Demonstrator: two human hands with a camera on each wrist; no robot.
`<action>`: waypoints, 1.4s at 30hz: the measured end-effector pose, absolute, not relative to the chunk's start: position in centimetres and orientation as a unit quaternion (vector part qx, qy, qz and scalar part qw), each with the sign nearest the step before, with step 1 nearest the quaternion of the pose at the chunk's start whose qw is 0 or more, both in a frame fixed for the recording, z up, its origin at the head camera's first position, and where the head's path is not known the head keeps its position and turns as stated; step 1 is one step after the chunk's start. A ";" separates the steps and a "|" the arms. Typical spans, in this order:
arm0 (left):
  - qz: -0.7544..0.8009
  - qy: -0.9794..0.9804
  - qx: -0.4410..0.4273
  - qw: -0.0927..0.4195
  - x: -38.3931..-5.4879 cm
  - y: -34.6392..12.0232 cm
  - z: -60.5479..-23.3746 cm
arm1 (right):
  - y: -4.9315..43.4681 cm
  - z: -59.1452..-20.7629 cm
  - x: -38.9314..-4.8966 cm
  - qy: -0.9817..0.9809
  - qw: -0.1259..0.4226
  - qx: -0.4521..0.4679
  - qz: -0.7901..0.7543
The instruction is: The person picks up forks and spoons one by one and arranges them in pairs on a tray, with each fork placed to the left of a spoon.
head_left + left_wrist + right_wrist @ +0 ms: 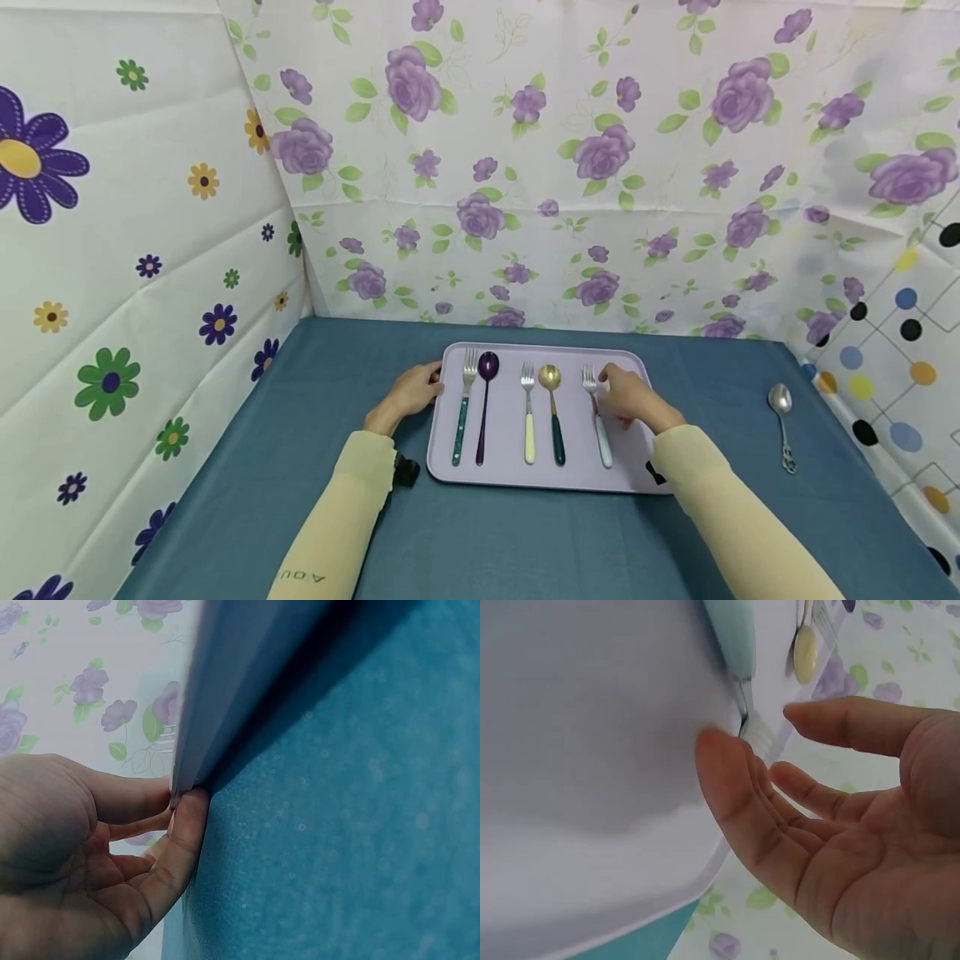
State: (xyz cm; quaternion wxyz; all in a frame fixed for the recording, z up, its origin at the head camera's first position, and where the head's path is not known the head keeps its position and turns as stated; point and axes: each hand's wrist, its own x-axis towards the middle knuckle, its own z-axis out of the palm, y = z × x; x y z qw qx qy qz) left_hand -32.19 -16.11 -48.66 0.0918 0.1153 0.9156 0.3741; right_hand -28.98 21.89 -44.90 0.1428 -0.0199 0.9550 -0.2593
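A tray (510, 479) is sitting in the middle of the counter (525, 550). Five things are lying side by side on the tray. From left to right they are going: a fork (462, 406), a spoon (485, 400), a second fork (528, 417), a second spoon (553, 408), and a third fork (597, 417). The left hand (411, 392) is touching the tray's left edge. The right hand (633, 398) is resting on the tray, just beside the third fork. One more spoon (782, 425) is lying on the counter, well apart from the tray, on the right.
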 end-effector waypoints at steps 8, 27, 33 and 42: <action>0.375 0.915 0.114 0.093 -32.3 -16.1 -48.7 | 24.4 -44.3 -29.1 0.956 0.119 -0.012 -0.268; 0.379 0.914 0.115 0.091 -32.1 -16.0 -48.4 | 32.9 -43.2 -29.2 0.954 0.095 0.031 -0.284; 0.378 0.914 0.115 0.092 -32.2 -16.1 -48.4 | 35.1 -43.2 -29.0 0.961 0.083 0.039 -0.261; 0.377 0.915 0.112 0.090 -32.1 -16.0 -48.4 | 37.6 -43.2 -28.3 0.966 0.079 0.051 -0.242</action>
